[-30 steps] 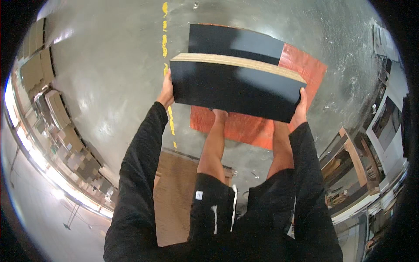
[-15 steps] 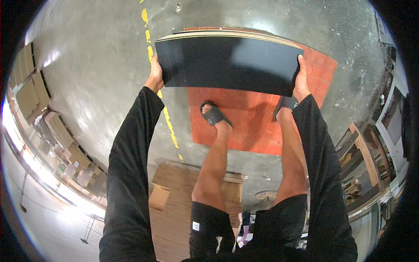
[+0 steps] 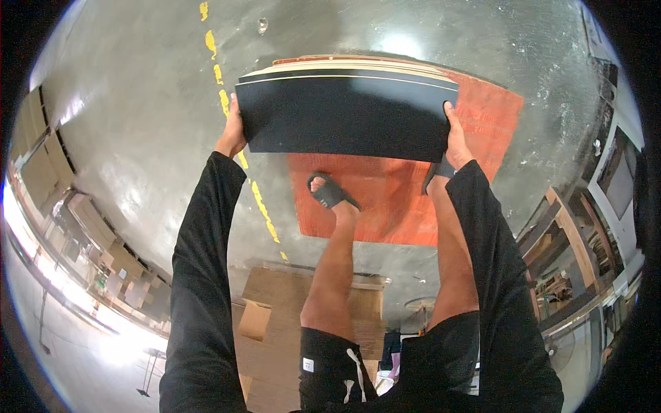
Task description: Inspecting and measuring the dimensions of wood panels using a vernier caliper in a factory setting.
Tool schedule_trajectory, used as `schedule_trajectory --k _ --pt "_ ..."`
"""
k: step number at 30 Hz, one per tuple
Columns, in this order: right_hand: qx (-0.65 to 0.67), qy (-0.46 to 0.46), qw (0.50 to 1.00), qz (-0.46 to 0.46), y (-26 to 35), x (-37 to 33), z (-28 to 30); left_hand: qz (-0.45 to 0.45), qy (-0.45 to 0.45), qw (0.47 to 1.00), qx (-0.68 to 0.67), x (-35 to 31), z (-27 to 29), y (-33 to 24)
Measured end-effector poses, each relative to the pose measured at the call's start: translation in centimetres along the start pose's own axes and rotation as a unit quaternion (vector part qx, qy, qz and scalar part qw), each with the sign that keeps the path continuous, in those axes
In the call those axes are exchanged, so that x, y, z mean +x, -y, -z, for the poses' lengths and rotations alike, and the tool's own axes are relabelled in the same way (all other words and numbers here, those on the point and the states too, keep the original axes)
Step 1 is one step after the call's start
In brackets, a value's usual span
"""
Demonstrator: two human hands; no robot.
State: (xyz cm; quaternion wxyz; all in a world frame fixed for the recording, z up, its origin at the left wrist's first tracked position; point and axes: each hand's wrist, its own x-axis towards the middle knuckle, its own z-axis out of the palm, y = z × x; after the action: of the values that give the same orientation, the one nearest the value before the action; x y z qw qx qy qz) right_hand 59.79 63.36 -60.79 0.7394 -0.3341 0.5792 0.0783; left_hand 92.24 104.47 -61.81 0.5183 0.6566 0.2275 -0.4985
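Note:
A long, glossy black board spans the space between my hands, its broad face toward me. Pale board edges show in layers along its far side; whether these are carried with it or lie beneath it, I cannot tell. My left hand grips the left short end, its thumb along the edge. At the opposite end my right hand is closed on the board, thumb on the corner of the face. Fingers under the board are hidden on both sides. Behind the board lies a reddish-orange sheet, on which my sandalled feet stand.
A broken yellow line runs along the grey concrete floor on the left. Brown cardboard lies near my legs. Stacked boxes stand far left. At the right, a wooden frame stands among shelving and clutter.
Both hands and the black board have shifted slightly left and lower in the picture. More layered edges show along the board's far side. My grip stays the same.

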Motion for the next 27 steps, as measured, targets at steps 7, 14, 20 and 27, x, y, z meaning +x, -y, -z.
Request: schedule_trajectory --k 7,14,20,27 --pt "0.014 -0.005 1.0 0.027 -0.2 -0.4 -1.6 0.048 0.003 0.996 -0.076 -0.6 1.1 -0.9" --pt "-0.113 -0.002 0.994 0.008 -0.8 1.2 0.1 0.072 0.0 0.993 -0.099 0.0 1.2 -0.8" --pt "-0.1 0.04 0.993 0.045 1.4 -0.4 -0.9 0.048 -0.012 0.995 -0.081 -0.4 0.7 -0.6" --pt "0.013 0.026 0.998 0.053 -1.6 1.5 1.8 0.042 -0.068 0.996 0.04 1.8 3.8 -4.9"
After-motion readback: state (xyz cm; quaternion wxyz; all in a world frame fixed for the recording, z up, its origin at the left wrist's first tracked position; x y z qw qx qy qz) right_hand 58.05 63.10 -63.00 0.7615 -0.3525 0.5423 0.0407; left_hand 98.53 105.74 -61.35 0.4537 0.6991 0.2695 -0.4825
